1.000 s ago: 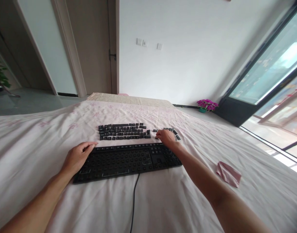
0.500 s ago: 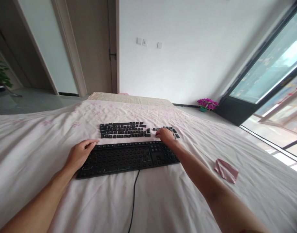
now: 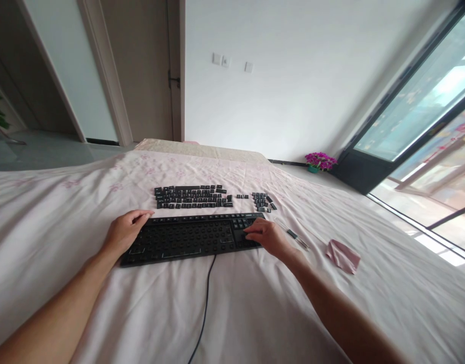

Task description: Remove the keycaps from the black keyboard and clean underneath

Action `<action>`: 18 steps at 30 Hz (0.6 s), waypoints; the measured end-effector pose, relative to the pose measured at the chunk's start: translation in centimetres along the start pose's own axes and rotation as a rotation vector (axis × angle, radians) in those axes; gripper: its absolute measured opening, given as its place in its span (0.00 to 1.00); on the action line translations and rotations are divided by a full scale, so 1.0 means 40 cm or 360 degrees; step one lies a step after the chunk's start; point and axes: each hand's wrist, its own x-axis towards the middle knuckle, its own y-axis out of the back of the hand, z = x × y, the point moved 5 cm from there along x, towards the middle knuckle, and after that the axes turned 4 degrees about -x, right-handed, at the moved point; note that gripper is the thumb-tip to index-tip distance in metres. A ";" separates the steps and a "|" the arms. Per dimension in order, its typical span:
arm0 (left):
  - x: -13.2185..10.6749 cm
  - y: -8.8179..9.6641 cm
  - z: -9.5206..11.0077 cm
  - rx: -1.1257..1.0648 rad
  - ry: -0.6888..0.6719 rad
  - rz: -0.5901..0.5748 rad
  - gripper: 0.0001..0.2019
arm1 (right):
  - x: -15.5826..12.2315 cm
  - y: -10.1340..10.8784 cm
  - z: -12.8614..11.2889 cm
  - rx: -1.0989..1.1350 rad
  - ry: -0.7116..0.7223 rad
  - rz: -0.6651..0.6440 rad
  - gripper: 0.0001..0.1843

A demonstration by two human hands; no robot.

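Observation:
A black keyboard (image 3: 186, 242) with its keycaps taken off lies on a pink bedsheet, its cable (image 3: 204, 308) running toward me. Loose black keycaps (image 3: 192, 197) are laid out in rows just beyond it, with a smaller group of keycaps (image 3: 261, 200) to the right. My left hand (image 3: 124, 235) grips the keyboard's left end, fingers curled over its far corner. My right hand (image 3: 264, 236) rests on the keyboard's right end with its fingertips pinched together against the number-pad area. What they pinch is hidden.
A thin dark tool (image 3: 296, 236) lies on the sheet right of the keyboard, and a crumpled pink cloth (image 3: 342, 255) farther right. A pot of purple flowers (image 3: 321, 162) stands on the floor by the glass door (image 3: 414, 116). A wooden door (image 3: 144, 76) is behind.
My right hand has drawn back from the small keycap group to the keyboard's right end. The left hand stays on the keyboard's left end. The view tilted slightly.

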 end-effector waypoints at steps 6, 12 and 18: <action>-0.003 0.002 0.004 0.0027 0.0000 0.0002 0.18 | -0.003 -0.013 -0.006 -0.0227 0.0064 -0.0006 0.09; -0.003 0.002 0.004 0.0020 -0.0002 -0.0004 0.18 | -0.003 -0.006 -0.037 -0.0383 0.0140 -0.0027 0.07; -0.004 0.004 0.009 0.0008 -0.0028 -0.0003 0.18 | -0.021 -0.001 -0.074 -0.0565 0.0229 -0.0048 0.10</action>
